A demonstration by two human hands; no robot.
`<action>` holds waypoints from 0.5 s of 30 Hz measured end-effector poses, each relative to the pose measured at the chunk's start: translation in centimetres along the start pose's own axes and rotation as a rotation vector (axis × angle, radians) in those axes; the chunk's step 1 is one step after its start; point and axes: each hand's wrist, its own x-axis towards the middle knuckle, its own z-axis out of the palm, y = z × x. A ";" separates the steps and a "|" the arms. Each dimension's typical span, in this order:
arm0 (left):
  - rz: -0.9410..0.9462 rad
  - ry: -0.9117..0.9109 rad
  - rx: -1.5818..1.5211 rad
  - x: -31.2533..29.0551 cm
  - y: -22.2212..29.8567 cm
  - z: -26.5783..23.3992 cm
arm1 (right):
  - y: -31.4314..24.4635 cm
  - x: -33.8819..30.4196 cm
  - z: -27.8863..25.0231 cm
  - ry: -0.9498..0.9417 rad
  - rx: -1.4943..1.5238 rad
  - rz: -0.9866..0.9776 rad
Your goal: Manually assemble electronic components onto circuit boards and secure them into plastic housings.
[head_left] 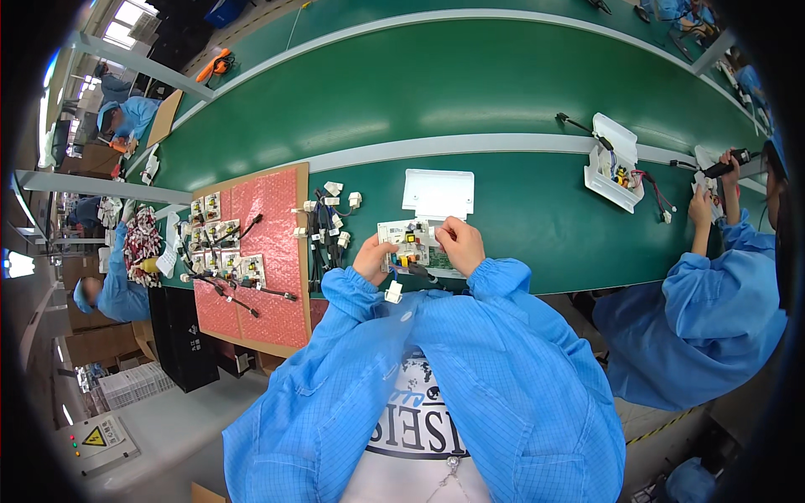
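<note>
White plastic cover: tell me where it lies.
In the head view, the white plastic cover lies flat on the green belt, just beyond the circuit board both hands hold.

Person is wearing a light blue, fine-grid smock with long sleeves, elastic-gathered at the cuffs; smock is hanging open over a white shirt with dark print. Hands are showing bare.

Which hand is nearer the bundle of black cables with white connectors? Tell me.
Left. The left hand holds the circuit board's left edge, just right of the cable bundle. The right hand grips the board's right side, farther from it.
</note>
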 end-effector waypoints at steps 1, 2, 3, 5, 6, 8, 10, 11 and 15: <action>0.018 0.004 -0.008 0.0 -0.3 -0.1 | -0.1 0.0 0.1 -0.003 0.001 0.000; 0.036 0.008 -0.016 0.1 -0.4 -0.2 | -0.2 0.0 0.2 0.014 -0.035 -0.024; 0.034 0.010 -0.016 0.0 -0.5 0.1 | -0.2 -0.1 0.3 0.034 -0.071 -0.047; 0.046 0.028 0.005 -0.2 -0.4 0.6 | 0.0 0.0 0.3 0.046 -0.079 -0.049; 0.045 0.030 0.005 -0.3 -0.4 0.6 | 0.0 0.0 0.3 0.058 -0.088 -0.055; 0.050 0.009 0.028 -0.3 -0.3 0.4 | -0.1 0.0 0.4 0.062 -0.100 -0.059; 0.036 0.018 0.026 -0.4 -0.2 0.7 | -0.3 0.0 0.4 0.067 -0.113 -0.064; 0.022 0.025 0.024 -0.5 -0.1 0.9 | -0.4 0.0 0.4 0.071 -0.115 -0.069; 0.029 0.001 0.025 -0.7 0.2 1.5 | -1.1 -0.2 0.3 0.085 -0.183 -0.075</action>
